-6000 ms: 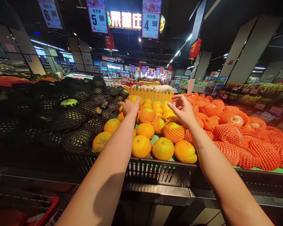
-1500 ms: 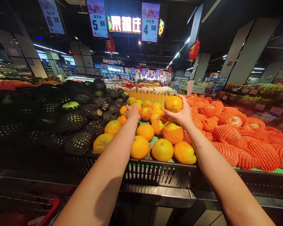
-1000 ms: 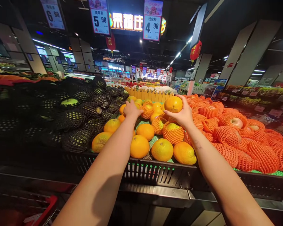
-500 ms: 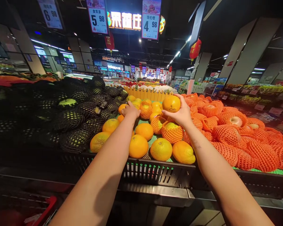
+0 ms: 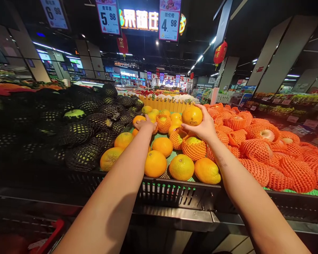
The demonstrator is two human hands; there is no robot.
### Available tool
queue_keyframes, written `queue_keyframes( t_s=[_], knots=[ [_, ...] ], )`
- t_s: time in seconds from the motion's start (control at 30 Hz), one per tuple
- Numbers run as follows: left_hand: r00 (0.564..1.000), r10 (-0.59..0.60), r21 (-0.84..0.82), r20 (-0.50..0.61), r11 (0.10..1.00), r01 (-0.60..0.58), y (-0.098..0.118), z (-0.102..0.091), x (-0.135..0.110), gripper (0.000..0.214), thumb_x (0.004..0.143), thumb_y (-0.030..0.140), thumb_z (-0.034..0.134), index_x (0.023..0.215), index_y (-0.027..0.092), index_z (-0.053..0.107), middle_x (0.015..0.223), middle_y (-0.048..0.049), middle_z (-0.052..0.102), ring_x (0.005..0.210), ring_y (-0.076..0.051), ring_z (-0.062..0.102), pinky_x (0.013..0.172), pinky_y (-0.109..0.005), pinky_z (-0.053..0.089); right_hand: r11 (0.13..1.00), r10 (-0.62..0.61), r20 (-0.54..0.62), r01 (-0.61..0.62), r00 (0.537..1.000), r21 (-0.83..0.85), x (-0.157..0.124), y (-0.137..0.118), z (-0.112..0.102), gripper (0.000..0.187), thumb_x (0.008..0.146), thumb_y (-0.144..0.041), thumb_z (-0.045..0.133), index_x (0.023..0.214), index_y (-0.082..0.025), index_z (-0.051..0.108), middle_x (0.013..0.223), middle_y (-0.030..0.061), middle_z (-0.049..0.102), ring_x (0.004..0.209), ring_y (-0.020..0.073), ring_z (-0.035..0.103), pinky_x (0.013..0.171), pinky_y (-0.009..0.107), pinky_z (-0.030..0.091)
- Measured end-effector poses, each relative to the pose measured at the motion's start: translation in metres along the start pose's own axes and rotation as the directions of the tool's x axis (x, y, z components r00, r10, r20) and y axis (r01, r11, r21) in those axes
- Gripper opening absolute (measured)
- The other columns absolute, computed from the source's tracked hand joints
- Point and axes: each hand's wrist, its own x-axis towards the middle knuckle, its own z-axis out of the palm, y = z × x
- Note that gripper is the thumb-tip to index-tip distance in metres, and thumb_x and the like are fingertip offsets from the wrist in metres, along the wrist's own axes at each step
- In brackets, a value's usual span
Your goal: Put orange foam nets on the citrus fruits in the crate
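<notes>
An orange (image 5: 192, 115) is held up in my right hand (image 5: 205, 127), thumb beneath and fingers curled round its far right side. My left hand (image 5: 146, 125) reaches to the back left of the orange bin, its fingers spread over the fruit. An orange (image 5: 138, 120) lies just beyond its fingertips; whether the palm touches fruit below is hidden. In front of my hands are several bare oranges, one near the middle (image 5: 162, 146) and one at the front rim (image 5: 181, 167). Some wear orange foam nets, like the netted orange (image 5: 193, 148) below my right hand.
A black slatted crate (image 5: 172, 194) holds the oranges. Dark-netted green fruit (image 5: 81, 134) is heaped on the left, red-netted apples (image 5: 257, 151) on the right. Behind runs a low yellow picket fence (image 5: 164, 104). Price signs (image 5: 169, 21) hang overhead. A red-handled cart (image 5: 53, 233) stands lower left.
The fingers of my left hand have spread a little wider over the oranges. My right hand keeps its hold on the orange, and the view has shifted slightly.
</notes>
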Motion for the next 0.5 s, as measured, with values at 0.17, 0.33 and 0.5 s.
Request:
queue_keyframes(
  t_s=[0.17, 0.33, 0.5],
  knots=[
    [0.83, 0.478, 0.013, -0.287, 0.869, -0.495, 0.004, 0.007, -0.005, 0.064, 0.091, 0.027, 0.048, 0.154, 0.025, 0.04, 0.162, -0.0124, 0.032, 0.147, -0.034, 0.03, 0.117, -0.05, 0.028, 1.0, 0.006, -0.018, -0.006, 1.0, 0.003, 0.0, 0.001, 0.0, 0.085, 0.055, -0.043, 0.084, 0.131, -0.022, 0.053, 0.13, 0.0104, 0.06, 0.114, 0.0323, 0.06, 0.101, 0.051, 0.046],
    [0.686, 0.715, -0.018, -0.136, 0.691, -0.723, 0.007, 0.014, 0.004, 0.058, 0.084, 0.009, 0.045, 0.138, 0.024, 0.061, 0.156, -0.0028, 0.045, 0.141, -0.024, 0.045, 0.12, -0.039, 0.031, 1.0, 0.002, -0.012, -0.002, 1.0, -0.013, 0.001, 0.001, 0.001, 0.083, 0.054, -0.044, 0.085, 0.129, -0.023, 0.054, 0.131, 0.0105, 0.06, 0.114, 0.0332, 0.059, 0.101, 0.052, 0.046],
    [0.581, 0.708, 0.03, -0.401, 0.644, -0.764, 0.015, -0.007, -0.015, 0.048, 0.087, 0.012, 0.045, 0.13, 0.019, 0.066, 0.146, -0.007, 0.056, 0.136, -0.025, 0.05, 0.117, -0.041, 0.037, 0.999, 0.014, -0.039, -0.015, 0.999, -0.032, 0.003, 0.004, -0.001, 0.086, 0.054, -0.045, 0.086, 0.131, -0.022, 0.054, 0.13, 0.0114, 0.059, 0.116, 0.0344, 0.058, 0.102, 0.053, 0.046]
  ],
)
